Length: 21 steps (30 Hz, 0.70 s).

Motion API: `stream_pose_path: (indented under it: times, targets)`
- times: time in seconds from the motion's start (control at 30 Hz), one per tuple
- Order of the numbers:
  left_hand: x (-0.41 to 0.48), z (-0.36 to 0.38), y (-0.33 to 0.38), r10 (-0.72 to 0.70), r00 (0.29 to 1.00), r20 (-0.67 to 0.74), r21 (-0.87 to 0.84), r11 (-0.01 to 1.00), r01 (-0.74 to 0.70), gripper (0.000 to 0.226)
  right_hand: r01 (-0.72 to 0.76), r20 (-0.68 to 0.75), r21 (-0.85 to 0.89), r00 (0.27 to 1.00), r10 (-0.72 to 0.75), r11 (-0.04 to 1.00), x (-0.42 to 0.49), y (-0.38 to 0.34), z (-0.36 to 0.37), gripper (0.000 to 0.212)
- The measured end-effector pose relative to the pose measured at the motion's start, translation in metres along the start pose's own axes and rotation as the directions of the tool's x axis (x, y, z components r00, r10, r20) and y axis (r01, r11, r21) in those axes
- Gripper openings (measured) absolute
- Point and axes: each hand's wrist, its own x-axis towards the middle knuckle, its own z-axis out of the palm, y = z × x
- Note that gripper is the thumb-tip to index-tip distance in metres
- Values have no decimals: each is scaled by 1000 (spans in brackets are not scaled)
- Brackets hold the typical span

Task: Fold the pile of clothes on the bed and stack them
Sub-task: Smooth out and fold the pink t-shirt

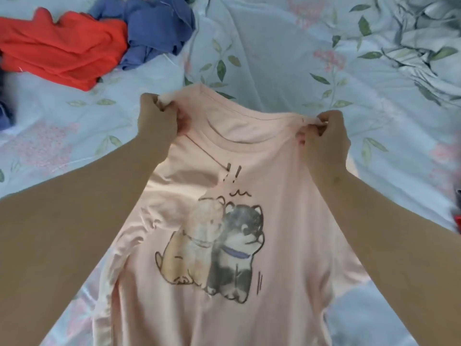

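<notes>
Pinching the pink T-shirt [224, 245] by its shoulders, left hand [159, 116] and right hand [324, 131] hold it apart at mid-frame; its length hangs toward the lower edge.

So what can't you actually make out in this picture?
Head view only:
- pink T-shirt hem: cut off by the bottom edge.
- left hand and right hand fingertips: hidden in the gripped fabric.
- blue garment: crumpled, cut by the top edge.
- red object at the right edge: blurred, mostly out of frame.
</notes>
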Motion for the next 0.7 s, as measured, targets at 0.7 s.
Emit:
stream_pose_path:
  times: [0.7]
  targets:
    - [-9,-126,-59,-256,908,-332,-215,958,192,11,-378,382,-178,825,417,909,-93,6,117,22]
